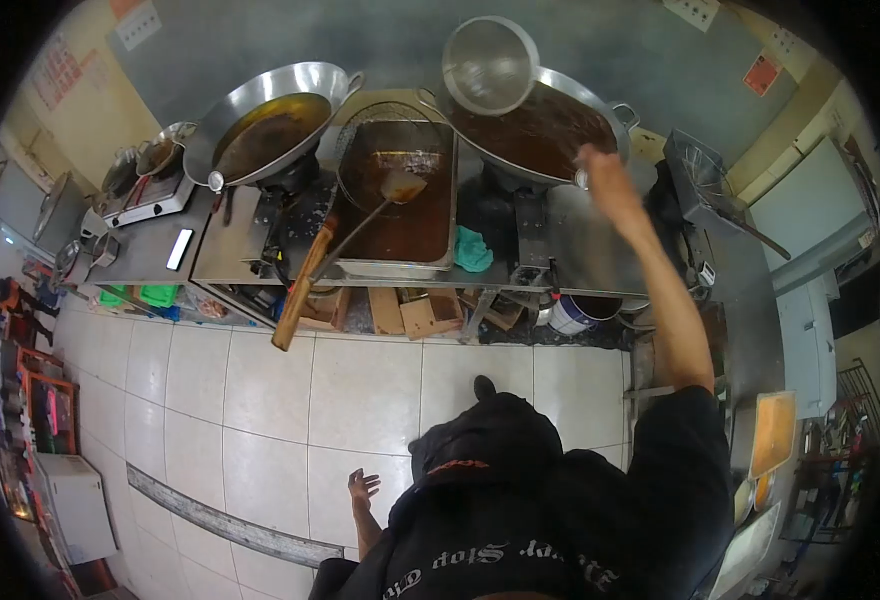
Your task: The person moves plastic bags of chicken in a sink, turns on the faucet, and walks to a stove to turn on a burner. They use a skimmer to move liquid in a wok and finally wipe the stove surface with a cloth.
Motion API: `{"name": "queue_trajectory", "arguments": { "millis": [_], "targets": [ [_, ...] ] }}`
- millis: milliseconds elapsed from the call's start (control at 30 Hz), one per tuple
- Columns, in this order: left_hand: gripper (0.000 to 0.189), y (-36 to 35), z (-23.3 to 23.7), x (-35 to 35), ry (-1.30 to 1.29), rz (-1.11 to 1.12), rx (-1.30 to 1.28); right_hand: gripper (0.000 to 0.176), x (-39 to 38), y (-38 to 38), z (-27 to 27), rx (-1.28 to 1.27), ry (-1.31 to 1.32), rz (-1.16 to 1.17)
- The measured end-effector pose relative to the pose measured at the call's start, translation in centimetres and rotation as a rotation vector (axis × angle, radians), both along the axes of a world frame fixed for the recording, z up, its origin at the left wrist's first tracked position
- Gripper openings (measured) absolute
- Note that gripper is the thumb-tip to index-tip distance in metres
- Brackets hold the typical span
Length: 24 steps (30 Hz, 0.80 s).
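My right hand [608,188] reaches over the near right rim of the right wok [628,115], which holds dark brown liquid. Its fingers are smeared by motion, and I cannot tell whether they grip anything. Above the wok's far left side is a round, pale strainer-like vessel [490,65], overlapping the rim in this view. Down at my left side, my left hand [363,485] is away from the counter, fingers spread and holding nothing. Between the two woks sits a rectangular metal tray [452,200] of brown liquid. A wooden-handled ladle [360,232] rests across it, beside a wire skimmer [344,170].
A left wok [335,80] contains yellowish-brown liquid. Farther left are a small stove [150,198] and a phone [180,249]. A green cloth [473,250] lies right of the tray. Cardboard boxes [430,315] and a bucket [572,316] stand under the counter. A whisk [698,168] lies at right.
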<state>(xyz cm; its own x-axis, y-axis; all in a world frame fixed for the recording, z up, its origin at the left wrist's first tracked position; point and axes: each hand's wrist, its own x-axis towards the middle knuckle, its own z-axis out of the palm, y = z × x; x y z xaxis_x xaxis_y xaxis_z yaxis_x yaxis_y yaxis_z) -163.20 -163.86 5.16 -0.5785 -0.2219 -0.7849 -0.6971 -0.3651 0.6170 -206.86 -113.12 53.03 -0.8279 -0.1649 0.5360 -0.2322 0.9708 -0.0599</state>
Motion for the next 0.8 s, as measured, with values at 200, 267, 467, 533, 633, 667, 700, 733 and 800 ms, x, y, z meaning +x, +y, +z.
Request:
{"name": "queue_trajectory", "arguments": {
  "millis": [200,267,467,533,633,667,700,733,800],
  "targets": [
    [0.043,3.5,-6.7,4.1,-0.132,0.045,0.098,0.015,-3.6,11.3,1.1,0.280,-0.137,-0.411],
    [0.042,6.3,-6.4,4.4,-0.269,0.085,0.098,0.014,-5.0,15.3,-1.3,0.298,-0.119,-0.467],
    [0.042,13.3,-7.6,1.6,-0.256,-0.010,0.118,0.014,-7.7,20.1,-5.9,0.226,-0.297,-0.380],
    [0.041,15.3,-8.4,0.4,-0.167,-0.058,0.119,0.016,-12.1,23.7,-9.9,0.233,-0.348,-0.277],
    [0.041,16.9,-9.4,-2.3,-0.031,-0.092,0.102,0.016,-13.6,21.2,-8.0,0.106,-0.484,-0.137],
    [0.038,16.6,-7.7,-4.7,-0.196,-0.043,0.140,0.016,-13.6,19.3,-6.5,-0.022,-0.567,-0.106],
    [0.037,16.1,-6.1,-6.2,-0.151,-0.056,0.084,0.016,-13.9,18.7,-6.3,-0.018,-0.567,-0.099],
    [0.037,15.8,-4.1,-7.5,-0.106,-0.067,0.029,0.017,-14.2,18.2,-6.2,-0.043,-0.540,-0.045],
    [0.035,13.7,-3.2,-9.1,-0.141,0.090,0.160,0.019,-14.7,17.5,-5.6,-0.064,-0.515,0.022]
  ]
}}
